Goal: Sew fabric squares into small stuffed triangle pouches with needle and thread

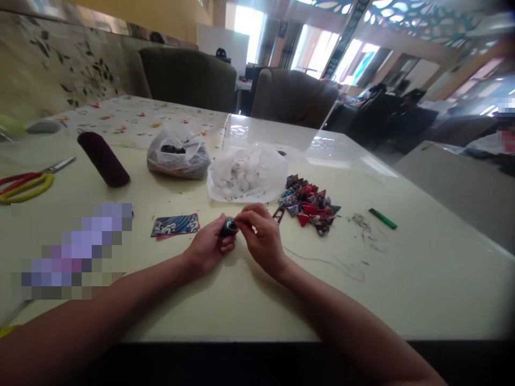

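Note:
Above the near middle of the table, my left hand is closed around a small dark teal patterned fabric piece. My right hand meets it from the right, thumb and fingers pinched at its open end; whatever is between those fingertips is too small to make out. Left of my hands lie flat patterned fabric pieces, blue-and-white over pink. A pile of small, colourful, pointed fabric pieces sits to the right, with a brown clip-like item beside it. Thread trails over the table below the pile.
Behind my hands stand a white plastic bag with white stuffing and a bag with dark contents. A dark red cylinder and red-yellow scissors lie left. A green strip and loose thread scraps lie right.

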`<state>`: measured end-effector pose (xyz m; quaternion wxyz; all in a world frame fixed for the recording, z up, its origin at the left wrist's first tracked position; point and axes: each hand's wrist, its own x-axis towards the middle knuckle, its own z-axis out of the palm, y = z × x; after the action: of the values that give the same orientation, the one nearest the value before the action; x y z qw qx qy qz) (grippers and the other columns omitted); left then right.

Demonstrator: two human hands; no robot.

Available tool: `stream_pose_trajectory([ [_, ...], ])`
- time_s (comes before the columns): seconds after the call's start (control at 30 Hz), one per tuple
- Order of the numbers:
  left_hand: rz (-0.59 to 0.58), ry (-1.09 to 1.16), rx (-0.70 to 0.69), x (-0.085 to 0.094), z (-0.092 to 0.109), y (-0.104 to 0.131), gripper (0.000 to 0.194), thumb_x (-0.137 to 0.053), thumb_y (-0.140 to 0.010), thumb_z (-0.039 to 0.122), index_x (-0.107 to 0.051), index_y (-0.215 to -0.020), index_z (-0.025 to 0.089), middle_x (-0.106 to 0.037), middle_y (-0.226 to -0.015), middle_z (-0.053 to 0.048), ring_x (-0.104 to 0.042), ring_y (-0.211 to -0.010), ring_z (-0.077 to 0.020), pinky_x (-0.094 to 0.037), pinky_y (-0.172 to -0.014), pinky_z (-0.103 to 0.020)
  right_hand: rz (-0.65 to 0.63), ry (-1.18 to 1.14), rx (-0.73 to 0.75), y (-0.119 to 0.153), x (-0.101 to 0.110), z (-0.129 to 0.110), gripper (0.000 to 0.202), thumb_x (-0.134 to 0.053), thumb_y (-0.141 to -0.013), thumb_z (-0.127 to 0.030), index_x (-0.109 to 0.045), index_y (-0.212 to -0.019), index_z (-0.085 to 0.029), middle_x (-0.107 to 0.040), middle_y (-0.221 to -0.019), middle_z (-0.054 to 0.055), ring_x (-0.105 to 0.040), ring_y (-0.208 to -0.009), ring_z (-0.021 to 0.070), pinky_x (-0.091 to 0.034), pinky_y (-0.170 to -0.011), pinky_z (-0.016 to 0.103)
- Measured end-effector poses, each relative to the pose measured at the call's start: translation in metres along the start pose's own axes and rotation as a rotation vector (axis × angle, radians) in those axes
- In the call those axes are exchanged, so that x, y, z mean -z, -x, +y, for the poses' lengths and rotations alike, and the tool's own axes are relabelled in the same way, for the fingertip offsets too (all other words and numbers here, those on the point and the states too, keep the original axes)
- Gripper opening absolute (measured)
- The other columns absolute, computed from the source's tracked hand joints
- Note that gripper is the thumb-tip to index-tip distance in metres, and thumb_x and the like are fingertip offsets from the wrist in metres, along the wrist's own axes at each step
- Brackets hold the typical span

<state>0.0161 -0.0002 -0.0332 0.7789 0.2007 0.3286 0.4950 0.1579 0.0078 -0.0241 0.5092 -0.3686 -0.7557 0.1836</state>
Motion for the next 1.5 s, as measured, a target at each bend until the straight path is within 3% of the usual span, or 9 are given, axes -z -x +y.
stream_pose_trajectory([
  [0.17, 0.027, 0.046, 0.006, -0.001, 0.007, -0.001, 0.033, -0.039, -0.104, 0.026, -0.054, -0.077, 0.012, -0.046, -0.06, 0.002, -0.035, -0.041, -0.004, -0.027, -0.037, -0.014, -0.072, -0.037, 0.012, 0.001, 0.0, 0.004, 0.021, -0.052, -0.096, -0.021, -0.071, -0.095, -0.03, -0.064, -0.091, 0.005, -0.064, -0.085, 0.0174, -0.055, -0.078, 0.032],
  [0.4, -0.017, -0.098, -0.099, 0.002, 0.0, 0.001, 0.024, -0.053, -0.098, 0.032, -0.055, -0.082, 0.014, -0.046, -0.061, 0.003, -0.039, -0.045, -0.0058, -0.029, -0.039, -0.014, -0.131, -0.054, 0.05, 0.005, -0.002, 0.002, 0.022, -0.05, -0.096, -0.017, -0.069, -0.097, -0.026, -0.066, -0.094, 0.006, -0.066, -0.086, 0.0149, -0.055, -0.078, 0.027],
  [0.73, -0.027, -0.132, -0.116, 0.003, 0.0, 0.002, 0.028, -0.06, -0.093, 0.04, -0.056, -0.083, 0.015, -0.045, -0.059, 0.004, -0.038, -0.044, -0.0062, -0.029, -0.039, -0.015, -0.031, 0.095, 0.107, 0.004, -0.001, 0.002, 0.011, -0.057, -0.093, -0.015, -0.063, -0.083, -0.017, -0.057, -0.08, 0.003, -0.057, -0.075, 0.0126, -0.049, -0.072, 0.023],
  [0.93, 0.002, -0.117, -0.143, 0.004, -0.001, 0.002, 0.025, -0.059, -0.094, 0.036, -0.059, -0.084, 0.013, -0.047, -0.06, 0.003, -0.039, -0.044, -0.0055, -0.03, -0.038, -0.014, -0.094, 0.05, 0.15, 0.008, -0.005, 0.004, 0.019, -0.051, -0.097, -0.016, -0.07, -0.097, -0.016, -0.061, -0.088, 0.007, -0.062, -0.081, 0.0133, -0.052, -0.076, 0.023],
  [1.2, 0.129, 0.026, -0.152, 0.004, 0.007, -0.004, 0.03, -0.043, -0.102, 0.029, -0.059, -0.082, 0.013, -0.047, -0.058, 0.003, -0.039, -0.041, -0.0053, -0.029, -0.037, -0.015, -0.154, 0.08, 0.17, 0.01, -0.006, 0.007, 0.027, -0.053, -0.097, -0.022, -0.07, -0.116, -0.014, -0.062, -0.09, 0.007, -0.063, -0.08, 0.0134, -0.053, -0.074, 0.024],
  [1.33, 0.131, 0.0, -0.167, 0.006, 0.007, -0.005, 0.03, -0.044, -0.101, 0.03, -0.059, -0.081, 0.013, -0.046, -0.059, 0.003, -0.04, -0.042, -0.0056, -0.029, -0.038, -0.015, -0.191, 0.083, 0.144, 0.012, -0.007, 0.009, 0.028, -0.051, -0.098, -0.022, -0.071, -0.117, -0.015, -0.064, -0.089, 0.007, -0.064, -0.079, 0.013, -0.053, -0.074, 0.023],
  [1.5, 0.061, -0.117, -0.195, 0.008, 0.005, -0.003, 0.028, -0.046, -0.099, 0.033, -0.058, -0.082, 0.014, -0.053, -0.067, 0.0, -0.041, -0.045, -0.0054, -0.031, -0.04, -0.015, -0.348, 0.122, 0.082, 0.012, -0.007, 0.01, 0.025, -0.05, -0.099, -0.026, -0.072, -0.109, -0.018, -0.07, -0.089, 0.006, -0.067, -0.077, 0.0129, -0.051, -0.072, 0.021],
])
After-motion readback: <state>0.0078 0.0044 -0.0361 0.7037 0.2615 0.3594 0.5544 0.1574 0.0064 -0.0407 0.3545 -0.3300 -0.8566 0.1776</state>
